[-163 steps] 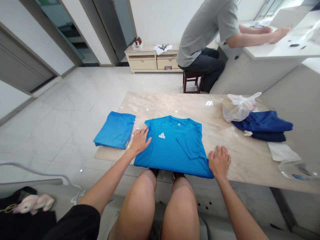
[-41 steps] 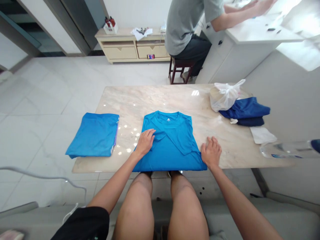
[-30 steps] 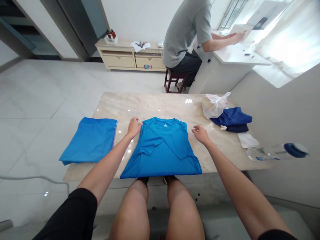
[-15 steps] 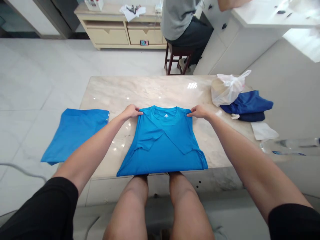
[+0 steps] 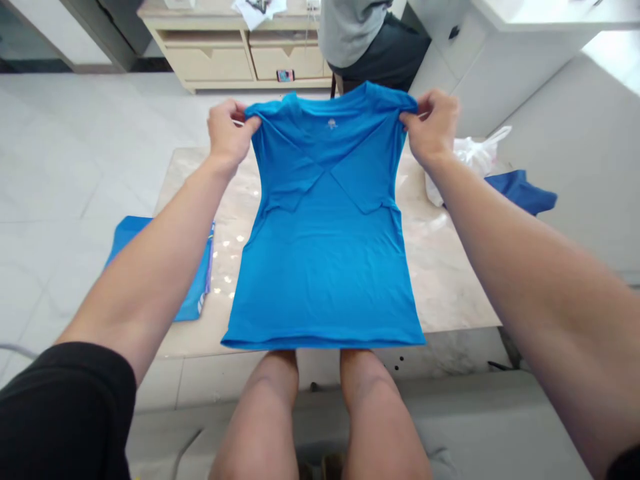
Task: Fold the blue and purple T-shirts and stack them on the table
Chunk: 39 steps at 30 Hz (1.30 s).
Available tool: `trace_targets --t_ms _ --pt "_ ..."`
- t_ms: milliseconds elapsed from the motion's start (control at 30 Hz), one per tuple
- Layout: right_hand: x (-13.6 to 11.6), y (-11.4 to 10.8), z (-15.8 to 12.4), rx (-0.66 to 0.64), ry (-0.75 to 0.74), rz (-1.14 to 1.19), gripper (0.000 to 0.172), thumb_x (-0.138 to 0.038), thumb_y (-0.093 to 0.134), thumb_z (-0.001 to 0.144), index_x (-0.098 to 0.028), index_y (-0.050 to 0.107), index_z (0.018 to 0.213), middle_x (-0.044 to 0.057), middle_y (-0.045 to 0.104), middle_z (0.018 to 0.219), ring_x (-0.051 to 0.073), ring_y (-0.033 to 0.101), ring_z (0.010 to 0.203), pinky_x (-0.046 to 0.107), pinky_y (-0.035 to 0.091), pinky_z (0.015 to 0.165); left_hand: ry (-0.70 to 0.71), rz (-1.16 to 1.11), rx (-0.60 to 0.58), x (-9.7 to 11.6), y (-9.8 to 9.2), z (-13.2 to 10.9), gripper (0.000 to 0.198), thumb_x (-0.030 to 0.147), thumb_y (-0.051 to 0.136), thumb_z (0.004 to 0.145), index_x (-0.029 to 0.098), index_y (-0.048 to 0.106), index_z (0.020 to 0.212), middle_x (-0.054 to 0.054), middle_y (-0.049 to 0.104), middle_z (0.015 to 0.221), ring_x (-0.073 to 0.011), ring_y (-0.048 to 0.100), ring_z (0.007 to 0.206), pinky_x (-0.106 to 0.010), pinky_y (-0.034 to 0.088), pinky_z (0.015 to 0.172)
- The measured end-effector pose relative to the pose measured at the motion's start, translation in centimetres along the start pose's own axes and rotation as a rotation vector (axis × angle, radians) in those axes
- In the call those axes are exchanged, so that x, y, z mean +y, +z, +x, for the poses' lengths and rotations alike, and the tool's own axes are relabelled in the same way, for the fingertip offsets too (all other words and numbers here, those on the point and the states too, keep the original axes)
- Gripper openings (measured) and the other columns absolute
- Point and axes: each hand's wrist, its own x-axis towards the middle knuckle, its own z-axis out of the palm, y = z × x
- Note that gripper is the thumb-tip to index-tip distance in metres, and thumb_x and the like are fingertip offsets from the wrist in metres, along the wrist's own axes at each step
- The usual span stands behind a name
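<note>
A bright blue shirt (image 5: 327, 267) is stretched between my hands, its neckline raised above the table and its hem at the table's near edge. My left hand (image 5: 233, 133) pinches the shirt's left shoulder corner. The right shoulder corner is gripped by my right hand (image 5: 433, 123). Both sleeves lie folded inward across the chest, below a small pale logo. Another blue folded garment (image 5: 193, 300) lies at the table's left edge, partly hidden by my left forearm.
Behind my right arm, a white plastic bag (image 5: 477, 155) and dark blue cloth (image 5: 523, 191) sit on the marble table (image 5: 193, 167). Beyond the table, a seated person (image 5: 355, 40) is near a cream cabinet (image 5: 210, 63).
Both hands have risen and moved away from me, spreading slightly apart. The shirt's top has lifted with them, so more of its length shows, and its hem remains near the table's front edge.
</note>
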Motion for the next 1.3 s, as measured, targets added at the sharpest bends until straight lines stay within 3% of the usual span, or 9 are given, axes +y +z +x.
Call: trace_targets --t_ms 100,200,367,500,733,867,933,1100,1300 --pt "-1.9 -2.2 -2.9 0.131 0.176 0.086 0.02 -0.024 0.073 0.107 -0.006 0.068 0.115 0.012 0.079 0.115 0.011 0.065 0.097 0.027 0.05 0.089 0.148 -0.036 0.051 0.2 -1.6 -3.1 0.051 0.055 0.054 0.111 0.015 0.059 0.08 0.004 0.076 0.108 0.0008 0.056 0.104 -0.019 0.042 0.089" --pt "-2.8 -2.8 -10.6 0.138 0.086 0.166 0.008 -0.021 0.073 0.103 -0.015 0.072 0.108 0.007 0.079 0.107 0.019 0.07 0.104 0.035 0.053 0.096 0.186 -0.037 0.115 -1.1 -1.8 -9.8 0.037 0.046 0.07 0.105 0.01 0.067 0.099 0.002 0.074 0.112 -0.0049 0.062 0.097 -0.022 0.046 0.086" --pt "-0.8 -0.5 -24.5 -0.134 -0.084 0.267 0.016 -0.021 0.06 0.104 -0.023 0.076 0.106 0.01 0.082 0.119 0.026 0.072 0.115 0.045 0.052 0.106 0.218 -0.056 -0.062 -5.1 0.0 -21.4 0.006 0.025 0.074 0.097 0.021 0.073 0.1 -0.002 0.074 0.103 -0.0183 0.068 0.101 -0.032 0.054 0.091" --pt "0.2 0.8 -30.0 -0.226 -0.09 0.275 0.022 -0.019 0.058 0.1 -0.025 0.08 0.101 0.01 0.083 0.118 0.028 0.074 0.107 0.047 0.055 0.099 0.208 -0.067 -0.213 -7.7 0.6 -27.2 0.013 0.022 0.065 0.097 0.024 0.078 0.098 -0.005 0.074 0.106 -0.023 0.071 0.107 -0.04 0.055 0.102" --pt "-0.1 0.1 -33.3 -0.279 0.036 0.267 0.017 -0.034 0.063 0.105 -0.024 0.075 0.113 0.014 0.074 0.122 0.033 0.07 0.116 0.052 0.056 0.102 0.119 0.037 -0.241 -8.9 -0.2 -31.5 0.019 0.038 0.069 0.101 0.024 0.073 0.113 -0.007 0.074 0.111 -0.0252 0.07 0.104 -0.042 0.055 0.1" --pt "-0.3 0.3 -35.1 -0.348 0.193 0.248 0.059 -0.069 0.075 0.095 -0.02 0.065 0.127 0.013 0.072 0.106 0.033 0.071 0.098 0.047 0.056 0.087 0.013 0.108 -0.356 -8.9 -1.1 -33.6 0.045 0.052 0.08 0.094 0.023 0.065 0.125 -0.005 0.075 0.105 -0.0265 0.071 0.097 -0.041 0.054 0.092" --pt "-0.4 0.3 -35.6 -0.415 0.198 0.228 0.061 -0.073 0.072 0.095 -0.02 0.065 0.126 0.01 0.072 0.097 0.032 0.071 0.092 0.044 0.053 0.084 0.044 0.161 -0.451 -9.0 -1.6 -34.3 0.039 0.051 0.078 0.096 0.023 0.067 0.122 -0.004 0.075 0.101 -0.0274 0.072 0.096 -0.041 0.052 0.089" --pt "-1.1 -1.8 -36.1 -0.54 0.059 0.213 0.024 -0.041 0.058 0.109 -0.023 0.074 0.113 0.004 0.068 0.085 0.025 0.067 0.081 0.039 0.046 0.08 0.262 0.176 -0.525 -9.2 -3.2 -35.1 0.018 0.037 0.063 0.107 0.024 0.074 0.106 -0.005 0.077 0.1 -0.0254 0.073 0.095 -0.038 0.049 0.084" --pt "-1.4 -5.5 -38.6 -0.438 -0.114 0.162 0.023 -0.022 0.058 0.108 -0.026 0.078 0.096 0.008 0.071 0.098 0.025 0.066 0.094 0.039 0.047 0.083 0.462 0.26 -0.435 -9.4 -5.2 -36.1 0.019 0.034 0.061 0.111 0.026 0.078 0.103 -0.006 0.079 0.099 -0.0243 0.073 0.094 -0.038 0.049 0.082"
